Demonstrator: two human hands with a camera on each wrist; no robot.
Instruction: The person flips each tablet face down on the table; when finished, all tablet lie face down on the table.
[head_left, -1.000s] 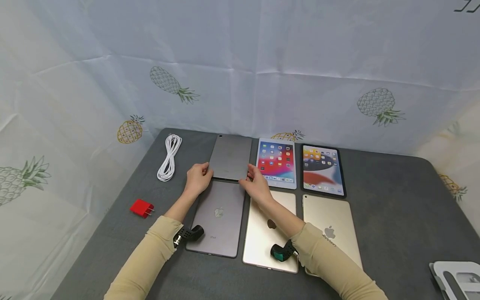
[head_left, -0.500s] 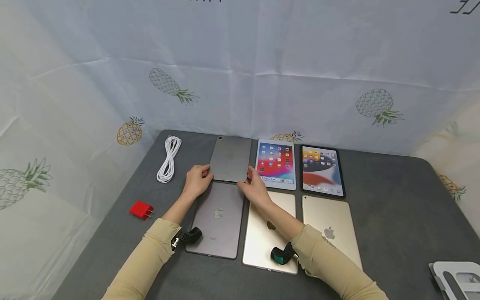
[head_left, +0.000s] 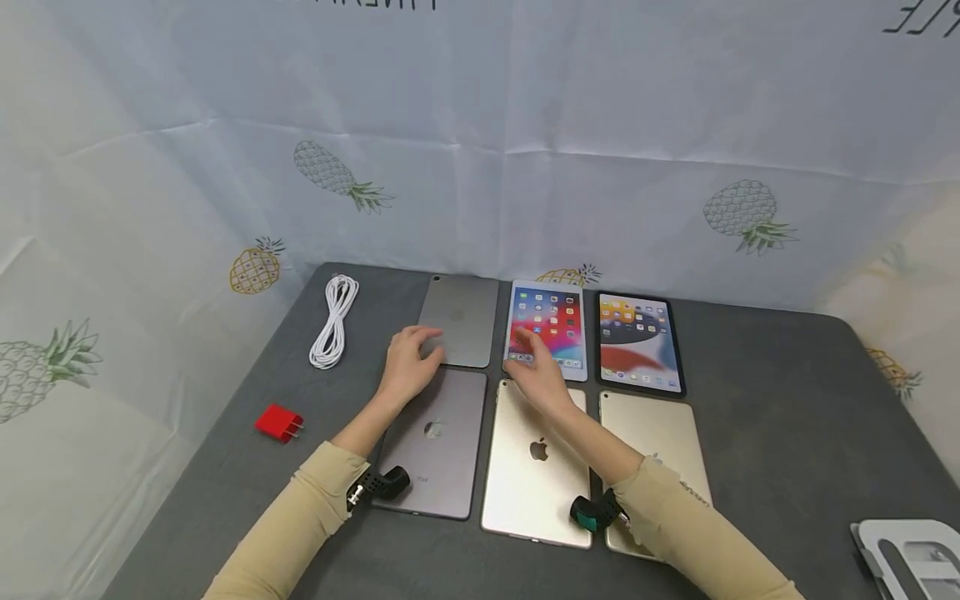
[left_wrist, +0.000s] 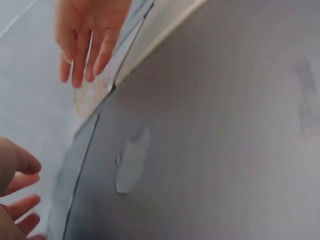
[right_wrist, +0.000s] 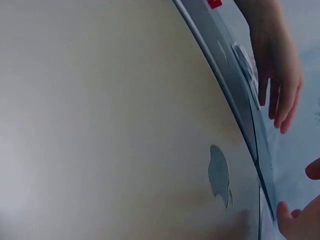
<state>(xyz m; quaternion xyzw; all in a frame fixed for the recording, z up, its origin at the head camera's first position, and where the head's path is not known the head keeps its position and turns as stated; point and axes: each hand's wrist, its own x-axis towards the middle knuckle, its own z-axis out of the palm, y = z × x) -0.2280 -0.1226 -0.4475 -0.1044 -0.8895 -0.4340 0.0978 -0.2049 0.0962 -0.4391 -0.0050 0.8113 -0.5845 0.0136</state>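
Note:
My left hand [head_left: 408, 364] hovers over the near left corner of a dark grey tablet [head_left: 467, 321] lying face down in the back row. Its fingers are loosely bent and hold nothing. My right hand [head_left: 542, 375] is above the lower left part of a white-framed tablet [head_left: 567, 333] with its screen lit, also holding nothing. Below the left hand lies a grey iPad [head_left: 450, 467], back up. A gold iPad [head_left: 517, 492] lies face down under the right forearm. In the left wrist view, the right hand [left_wrist: 92, 37] shows with fingers extended and apart from the tablets.
A black-framed tablet [head_left: 637, 358] with a lit screen lies at the back right, a second gold iPad [head_left: 660, 429] before it. At left are a coiled white cable [head_left: 333, 321] and a red plug adapter [head_left: 279, 422]. A white stand [head_left: 911, 542] lies at the near right edge.
Both hands have let go of the dark grey tablet's near corners. The right hand has moved right over the white-framed tablet; the left has lifted slightly inward. The grey tablet lies where it was.

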